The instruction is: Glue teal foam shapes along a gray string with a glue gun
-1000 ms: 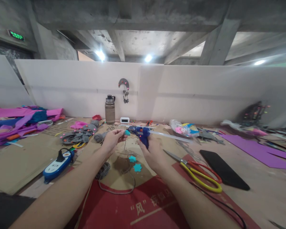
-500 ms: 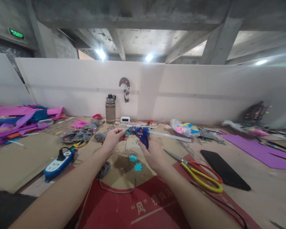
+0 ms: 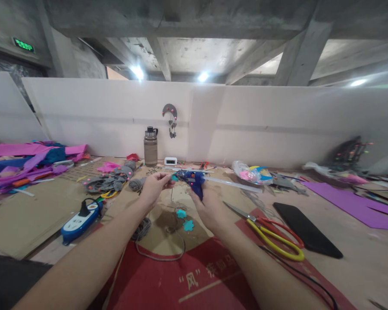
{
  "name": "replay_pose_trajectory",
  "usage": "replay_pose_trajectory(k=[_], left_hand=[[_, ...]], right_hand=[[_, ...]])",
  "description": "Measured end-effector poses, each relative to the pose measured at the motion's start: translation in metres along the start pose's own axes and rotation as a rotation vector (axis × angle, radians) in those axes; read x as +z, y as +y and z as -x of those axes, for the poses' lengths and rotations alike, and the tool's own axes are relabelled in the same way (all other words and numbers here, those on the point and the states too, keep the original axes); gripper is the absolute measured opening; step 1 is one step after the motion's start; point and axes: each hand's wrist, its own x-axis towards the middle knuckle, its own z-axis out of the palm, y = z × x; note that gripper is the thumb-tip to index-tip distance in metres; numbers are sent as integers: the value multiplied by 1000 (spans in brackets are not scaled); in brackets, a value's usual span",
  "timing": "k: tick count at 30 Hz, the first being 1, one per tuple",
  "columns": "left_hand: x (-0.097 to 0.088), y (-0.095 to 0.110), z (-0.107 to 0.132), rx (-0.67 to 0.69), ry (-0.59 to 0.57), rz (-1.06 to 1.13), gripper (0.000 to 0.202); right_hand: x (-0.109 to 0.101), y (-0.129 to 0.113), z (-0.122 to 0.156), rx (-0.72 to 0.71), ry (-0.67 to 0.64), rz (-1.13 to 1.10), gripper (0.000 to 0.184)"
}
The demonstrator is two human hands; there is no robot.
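My right hand grips a blue hot glue gun with a clear glue stick poking out of its back. Its nozzle points left at a small teal foam piece that my left hand pinches between thumb and fingers. A thin grey cord hangs down from that piece to the table. Two teal foam flowers lie on the cardboard just below my hands.
Yellow and red scissors and a black phone lie to the right. A blue power strip sits on the left. A water bottle, a white clock, grey felt scraps and purple sheets lie around.
Both hands stay almost where they were, with the glue gun nozzle held against the teal piece. The view has shifted slightly.
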Motion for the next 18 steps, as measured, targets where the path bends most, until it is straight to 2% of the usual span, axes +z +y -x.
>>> replay_pose_trajectory(k=[18], left_hand=[[-1,-1,-1,5,-19,-7,31]], right_hand=[[-1,-2,0,16,-15,16,35]])
